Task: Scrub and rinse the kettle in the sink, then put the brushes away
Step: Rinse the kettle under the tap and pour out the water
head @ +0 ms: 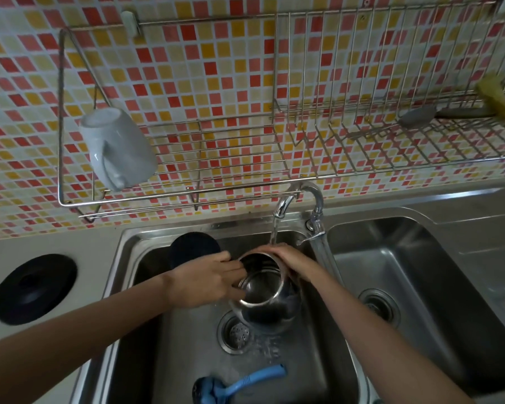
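In the sink (129, 246), left basin, the steel kettle (263, 287) is held tilted under the running tap (301, 196), gripped at its rim by the right hand (292, 260); the left hand (207, 279) is opened, straight fingers laid inside its mouth; a blue brush (239, 383) lies nearby

The light is soft, even and rather dim. Pale glare streaks the sink (467, 196) rim. The edges bow, and everything looks slightly blurred.
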